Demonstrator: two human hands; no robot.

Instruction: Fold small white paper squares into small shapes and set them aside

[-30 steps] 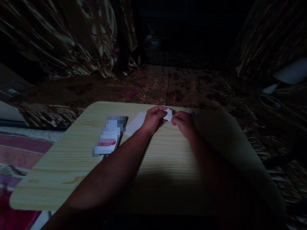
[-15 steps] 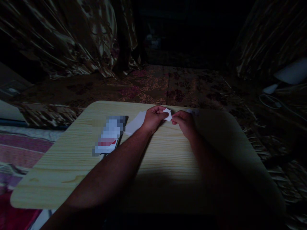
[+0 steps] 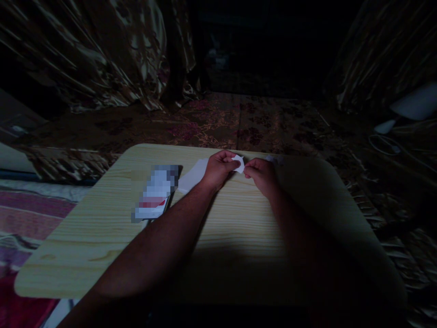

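My left hand (image 3: 220, 171) pinches a small white piece of paper (image 3: 240, 167) between thumb and fingers, just above the far part of the table. At the paper's right edge, the thumb and fingertips of my right hand (image 3: 259, 173) are closed together in a pinch; the exact contact is too small and dim to make out. Partly hidden behind my left wrist lies a larger white sheet or stack of paper (image 3: 193, 176). Beyond my right hand, small pale scraps (image 3: 275, 159) rest on the table, dim in shadow.
A blurred-out device like a phone (image 3: 155, 191) lies on the wooden table (image 3: 85, 228), left of my left forearm. Patterned cloth (image 3: 205, 120) covers a ledge behind. A white lamp-like object (image 3: 414, 102) and a cable (image 3: 382, 145) are at the right. Striped bedding (image 3: 34, 209) is at the left.
My right hand has shifted very slightly at the paper's edge. My left hand and the piece of paper stay in place.
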